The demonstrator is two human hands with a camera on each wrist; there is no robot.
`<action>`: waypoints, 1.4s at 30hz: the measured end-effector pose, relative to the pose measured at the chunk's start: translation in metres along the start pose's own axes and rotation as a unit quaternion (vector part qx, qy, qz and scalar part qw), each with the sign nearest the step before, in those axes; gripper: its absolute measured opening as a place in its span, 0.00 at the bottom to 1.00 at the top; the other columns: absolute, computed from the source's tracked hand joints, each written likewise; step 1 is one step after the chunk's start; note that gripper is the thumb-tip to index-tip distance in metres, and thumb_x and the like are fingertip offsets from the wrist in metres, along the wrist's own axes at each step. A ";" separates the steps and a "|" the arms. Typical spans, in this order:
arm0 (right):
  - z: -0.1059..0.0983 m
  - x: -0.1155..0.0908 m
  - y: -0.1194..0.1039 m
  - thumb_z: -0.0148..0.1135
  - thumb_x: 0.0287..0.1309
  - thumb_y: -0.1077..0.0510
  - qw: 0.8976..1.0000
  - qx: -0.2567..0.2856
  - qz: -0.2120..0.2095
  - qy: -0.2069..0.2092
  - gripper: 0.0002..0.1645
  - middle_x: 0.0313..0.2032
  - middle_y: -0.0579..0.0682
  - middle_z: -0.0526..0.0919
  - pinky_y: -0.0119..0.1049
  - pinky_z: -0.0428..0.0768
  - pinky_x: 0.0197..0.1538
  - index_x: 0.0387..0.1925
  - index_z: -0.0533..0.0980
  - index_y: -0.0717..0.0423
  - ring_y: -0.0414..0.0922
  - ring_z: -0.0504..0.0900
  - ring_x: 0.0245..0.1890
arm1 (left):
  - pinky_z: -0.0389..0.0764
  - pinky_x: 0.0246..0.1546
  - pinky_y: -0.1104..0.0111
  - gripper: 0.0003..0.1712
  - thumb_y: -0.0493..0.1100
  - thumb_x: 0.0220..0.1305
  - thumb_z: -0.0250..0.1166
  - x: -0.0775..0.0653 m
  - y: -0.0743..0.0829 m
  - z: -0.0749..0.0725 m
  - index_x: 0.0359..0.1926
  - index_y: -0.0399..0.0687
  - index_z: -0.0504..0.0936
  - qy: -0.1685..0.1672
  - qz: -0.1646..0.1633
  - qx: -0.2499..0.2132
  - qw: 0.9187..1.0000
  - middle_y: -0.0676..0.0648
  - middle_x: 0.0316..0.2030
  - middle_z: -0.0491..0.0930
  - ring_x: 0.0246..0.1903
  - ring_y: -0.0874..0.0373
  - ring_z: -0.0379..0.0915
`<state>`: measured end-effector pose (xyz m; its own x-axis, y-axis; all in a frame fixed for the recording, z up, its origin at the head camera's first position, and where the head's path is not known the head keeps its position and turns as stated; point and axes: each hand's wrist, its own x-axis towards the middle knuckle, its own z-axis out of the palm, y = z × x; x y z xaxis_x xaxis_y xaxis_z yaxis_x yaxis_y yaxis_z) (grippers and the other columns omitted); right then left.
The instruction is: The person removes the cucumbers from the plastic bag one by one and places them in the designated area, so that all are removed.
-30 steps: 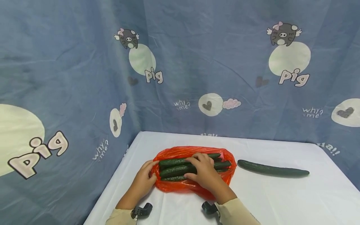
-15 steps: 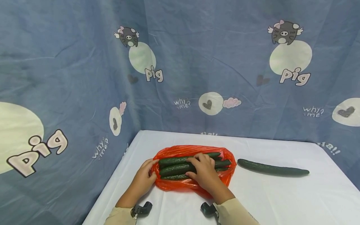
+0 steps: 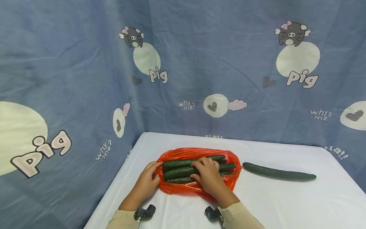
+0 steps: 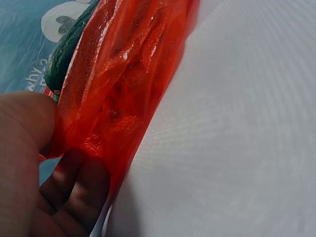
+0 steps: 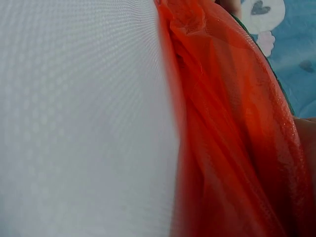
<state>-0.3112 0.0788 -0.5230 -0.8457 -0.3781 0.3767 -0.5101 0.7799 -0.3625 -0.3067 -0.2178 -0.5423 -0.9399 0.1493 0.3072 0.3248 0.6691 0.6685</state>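
A red plastic bag lies on the white table with its mouth open upward, and several dark green cucumbers sit side by side in it. At the bag's left end my left hand pinches the edge; in the left wrist view the thumb is on one side of the red plastic and the fingers are on the other. My right hand reaches over the bag's near side and grips the middle cucumber, fingers across it and thumb nearer me. Red plastic hides most of that hand in the right wrist view.
One single cucumber lies on the white tablecloth to the right of the bag. A blue curtain with pig prints stands behind the table and along its left side.
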 end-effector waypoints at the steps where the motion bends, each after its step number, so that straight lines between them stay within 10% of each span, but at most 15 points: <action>1: 0.000 0.000 0.000 0.72 0.61 0.40 1.000 0.000 0.000 0.001 0.26 0.52 0.44 0.77 0.57 0.65 0.63 0.59 0.79 0.37 0.48 0.74 0.54 | 0.74 0.69 0.49 0.32 0.28 0.63 0.60 0.000 0.000 0.000 0.69 0.43 0.77 -0.001 0.000 0.000 1.000 0.45 0.67 0.74 0.69 0.47 0.71; 42: -0.006 -0.004 -0.001 0.73 0.61 0.45 0.998 0.002 -0.050 0.032 0.28 0.51 0.48 0.75 0.54 0.61 0.58 0.62 0.79 0.40 0.48 0.73 0.51 | 0.72 0.71 0.48 0.31 0.30 0.65 0.61 0.000 0.005 -0.002 0.70 0.43 0.77 -0.006 -0.013 -0.001 1.000 0.45 0.68 0.74 0.70 0.47 0.70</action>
<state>-0.3062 0.0826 -0.5193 -0.7784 -0.4215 0.4653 -0.5927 0.7378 -0.3231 -0.3051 -0.2158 -0.5380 -0.9490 0.1411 0.2819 0.3010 0.6717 0.6769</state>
